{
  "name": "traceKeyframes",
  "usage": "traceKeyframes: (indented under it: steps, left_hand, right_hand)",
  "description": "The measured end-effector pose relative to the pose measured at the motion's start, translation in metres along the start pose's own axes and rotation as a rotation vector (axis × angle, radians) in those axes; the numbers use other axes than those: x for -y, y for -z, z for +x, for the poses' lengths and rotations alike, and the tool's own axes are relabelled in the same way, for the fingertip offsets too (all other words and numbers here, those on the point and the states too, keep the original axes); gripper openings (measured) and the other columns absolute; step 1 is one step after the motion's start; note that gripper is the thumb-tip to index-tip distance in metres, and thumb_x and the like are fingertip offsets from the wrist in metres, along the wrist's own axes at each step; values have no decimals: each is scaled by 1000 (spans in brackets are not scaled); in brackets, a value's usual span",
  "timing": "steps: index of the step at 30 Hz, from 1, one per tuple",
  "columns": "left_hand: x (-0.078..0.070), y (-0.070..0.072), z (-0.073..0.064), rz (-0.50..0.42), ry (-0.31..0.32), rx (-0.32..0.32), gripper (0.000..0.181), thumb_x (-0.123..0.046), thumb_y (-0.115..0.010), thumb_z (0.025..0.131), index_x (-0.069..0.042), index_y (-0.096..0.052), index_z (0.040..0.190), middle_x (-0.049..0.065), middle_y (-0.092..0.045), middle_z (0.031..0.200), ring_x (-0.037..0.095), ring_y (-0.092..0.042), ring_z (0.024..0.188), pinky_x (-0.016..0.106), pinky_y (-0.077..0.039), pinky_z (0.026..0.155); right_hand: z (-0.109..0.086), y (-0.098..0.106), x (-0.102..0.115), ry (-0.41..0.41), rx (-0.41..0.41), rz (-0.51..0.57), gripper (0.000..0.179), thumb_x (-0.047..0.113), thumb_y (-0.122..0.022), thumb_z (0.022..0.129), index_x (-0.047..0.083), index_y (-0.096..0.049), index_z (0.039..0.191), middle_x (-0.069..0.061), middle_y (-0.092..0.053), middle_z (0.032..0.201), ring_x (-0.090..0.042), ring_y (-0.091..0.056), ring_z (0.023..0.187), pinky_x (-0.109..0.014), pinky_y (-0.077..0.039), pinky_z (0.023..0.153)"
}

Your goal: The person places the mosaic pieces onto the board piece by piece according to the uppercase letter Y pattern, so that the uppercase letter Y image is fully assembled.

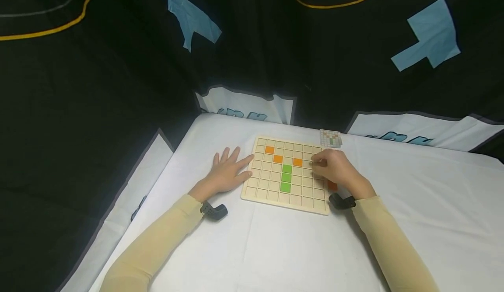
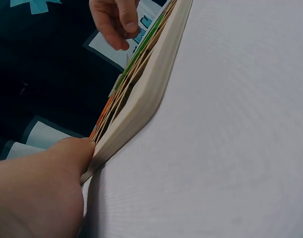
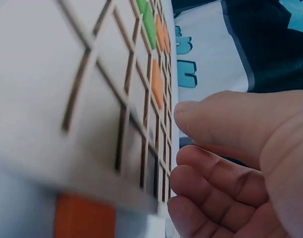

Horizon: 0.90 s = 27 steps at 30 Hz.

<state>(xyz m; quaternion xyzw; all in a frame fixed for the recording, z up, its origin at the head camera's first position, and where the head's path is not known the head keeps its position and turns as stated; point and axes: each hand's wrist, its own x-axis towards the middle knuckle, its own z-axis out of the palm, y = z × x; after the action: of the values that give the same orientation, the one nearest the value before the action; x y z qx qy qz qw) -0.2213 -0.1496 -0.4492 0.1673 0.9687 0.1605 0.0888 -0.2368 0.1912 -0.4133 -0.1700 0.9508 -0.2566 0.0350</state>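
Observation:
A pale wooden grid board (image 1: 264,192) lies on the white table. It holds green tiles (image 1: 286,178) in a column and orange tiles (image 1: 298,162) in separate squares. My left hand (image 1: 225,174) rests on the table with fingers spread, thumb and index finger touching the board's left edge. Over the board's right side hovers my right hand (image 1: 334,165). Its fingers are loosely bent, and the right wrist view shows a gap between thumb (image 3: 188,111) and fingers, with nothing seen held. An orange tile (image 1: 332,185) lies beside the board's right edge, partly under that hand.
A small card (image 1: 330,138) printed with a coloured grid pattern lies behind the board's far right corner. White cloth (image 1: 244,244) covers the table. Dark curtain (image 1: 256,56) with blue patches stands behind and to the left. Each wrist wears a dark band device (image 1: 214,211).

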Motion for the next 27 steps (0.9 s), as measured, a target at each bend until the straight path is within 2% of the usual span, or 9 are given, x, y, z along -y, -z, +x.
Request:
traceKeyframes:
  steps: [9,17,23,27]
  left_hand:
    - [1,-1,0,-6,2,-2,63,-51,-44,104,-30,-31,161,21,-11,171,51,0,157,72,1,123]
    - [0,-1,0,-1,-1,-7,62,-50,-44,104,-30,-32,161,21,-12,171,51,-1,157,72,0,123]
    - [1,-1,0,4,0,-7,62,-51,-44,104,-30,-31,161,21,-12,171,51,-1,157,72,0,123]
    - [1,-1,0,5,3,-3,63,-51,-44,104,-30,-31,161,20,-11,171,50,0,157,72,0,123]
  right_hand:
    - [-21,9,-12,-37,3,-18,33,6,-74,85,-3,-74,117,-18,-71,102,-21,-56,78,-29,-46,65]
    - [-37,9,-23,-4,-7,-57,31,4,-75,82,-3,-75,112,-18,-73,105,-21,-58,81,-34,-50,73]
    - [-46,10,-26,-11,-13,-61,32,5,-76,82,-4,-75,113,-18,-73,104,-21,-57,81,-34,-49,72]
    - [-53,9,-28,4,-31,-54,34,5,-78,79,-4,-75,112,-16,-73,101,-19,-56,80,-30,-48,70]
